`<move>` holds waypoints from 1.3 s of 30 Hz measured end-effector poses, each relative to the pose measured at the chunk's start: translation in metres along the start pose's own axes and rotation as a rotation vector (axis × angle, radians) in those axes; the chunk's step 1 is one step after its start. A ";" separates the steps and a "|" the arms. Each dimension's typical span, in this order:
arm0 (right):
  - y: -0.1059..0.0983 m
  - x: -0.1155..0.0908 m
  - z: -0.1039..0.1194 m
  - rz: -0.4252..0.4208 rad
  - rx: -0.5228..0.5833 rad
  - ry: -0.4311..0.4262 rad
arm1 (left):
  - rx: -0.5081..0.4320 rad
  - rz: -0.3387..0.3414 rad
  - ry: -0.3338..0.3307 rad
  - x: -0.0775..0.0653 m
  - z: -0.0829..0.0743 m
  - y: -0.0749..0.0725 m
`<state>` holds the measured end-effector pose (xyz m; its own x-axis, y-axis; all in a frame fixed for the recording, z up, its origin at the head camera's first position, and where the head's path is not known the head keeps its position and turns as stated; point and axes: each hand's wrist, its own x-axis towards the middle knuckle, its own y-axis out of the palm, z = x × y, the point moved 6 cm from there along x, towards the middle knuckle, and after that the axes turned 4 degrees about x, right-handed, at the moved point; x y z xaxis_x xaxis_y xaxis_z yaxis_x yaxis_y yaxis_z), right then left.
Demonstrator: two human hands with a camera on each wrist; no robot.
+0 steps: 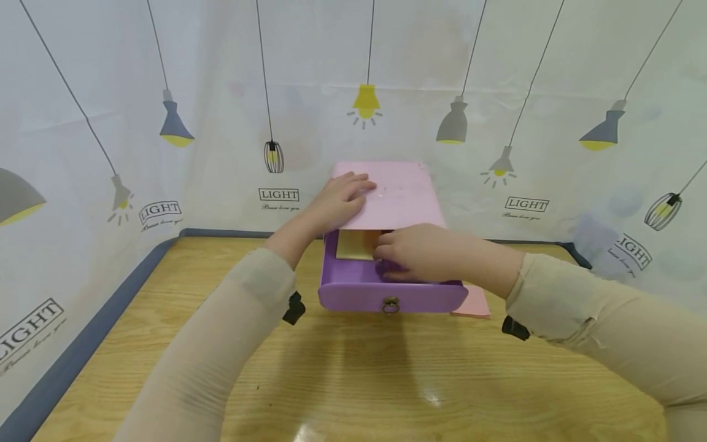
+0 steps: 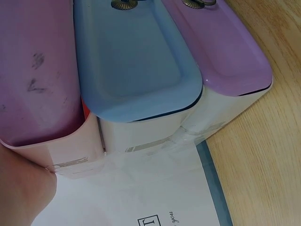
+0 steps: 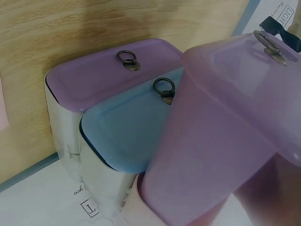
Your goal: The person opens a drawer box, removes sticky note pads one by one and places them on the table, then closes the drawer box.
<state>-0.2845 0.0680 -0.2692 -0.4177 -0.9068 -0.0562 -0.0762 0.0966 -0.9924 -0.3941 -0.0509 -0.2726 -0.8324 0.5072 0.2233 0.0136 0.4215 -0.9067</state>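
Note:
A small drawer cabinet [image 1: 389,196] with a pink top stands on the table. Its top purple drawer [image 1: 353,298], with a ring pull, is pulled out. My left hand [image 1: 339,199] rests on the cabinet top, fingers spread. Inside the drawer lies a pale yellow, flat paper-like piece [image 1: 356,244]. My right hand [image 1: 417,252] reaches into the drawer, its fingertips at the yellow piece's right edge. Whether they pinch it is hidden. Below, the blue drawer [image 2: 141,61] and lower purple drawer [image 2: 230,52] are closed, as the left wrist view shows.
A pink paper pad [image 1: 474,302] lies on the wooden table [image 1: 353,380], right of the cabinet. Behind stands a white backdrop [image 1: 320,123] printed with hanging lamps. Dark straps [image 1: 294,309] show at the wrists.

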 end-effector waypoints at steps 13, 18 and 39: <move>0.009 0.005 -0.002 -0.029 -0.029 -0.004 | -0.011 -0.005 -0.011 0.000 0.001 0.000; 0.009 0.005 0.001 -0.083 -0.071 -0.041 | 0.006 -0.005 0.001 0.001 0.001 0.000; 0.013 0.012 0.000 -0.186 -0.180 -0.079 | -0.009 -0.004 0.010 0.000 -0.002 -0.001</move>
<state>-0.2903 0.0586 -0.2826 -0.3100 -0.9444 0.1095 -0.3073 -0.0094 -0.9516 -0.3929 -0.0501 -0.2716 -0.8270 0.5130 0.2300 0.0155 0.4298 -0.9028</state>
